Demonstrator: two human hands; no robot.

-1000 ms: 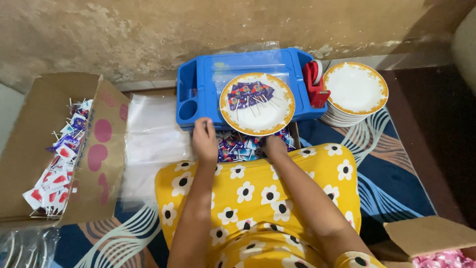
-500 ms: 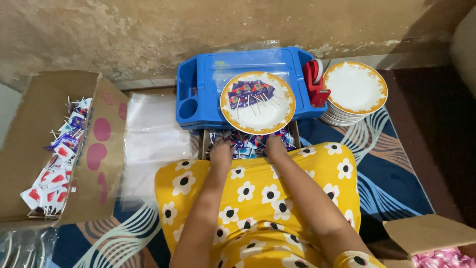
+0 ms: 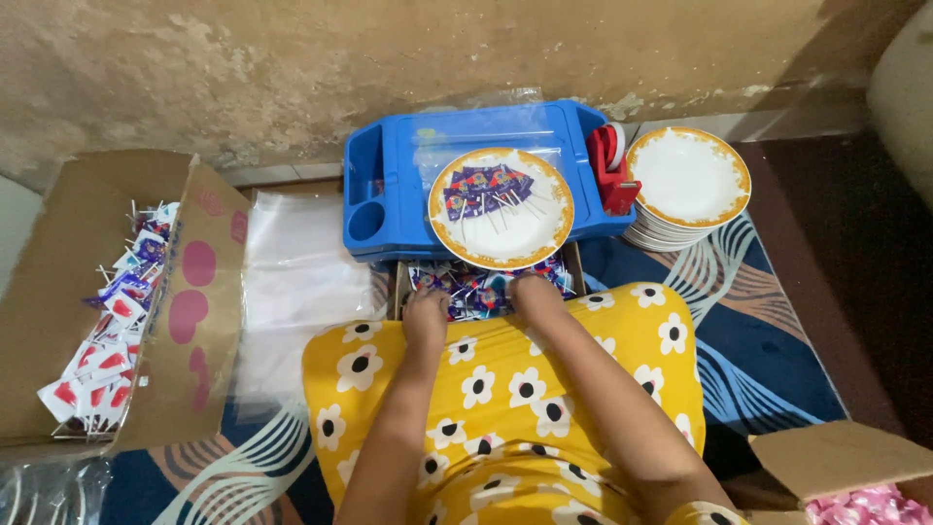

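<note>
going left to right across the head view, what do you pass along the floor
cardboard box of small packets → clear plastic sheet → left hand → right hand, both at a pile of wrapped sweets → red tape dispenser → stack of white plates

A home floor: patterned rug (image 3: 777, 331), stained plaster wall (image 3: 292, 68), stacked plates (image 3: 688, 180), cardboard boxes (image 3: 58, 272).

Both hands, left hand (image 3: 426, 319) and right hand (image 3: 530, 292), dig into the wrapped candies (image 3: 476, 288) below a plate (image 3: 501, 206).
</note>
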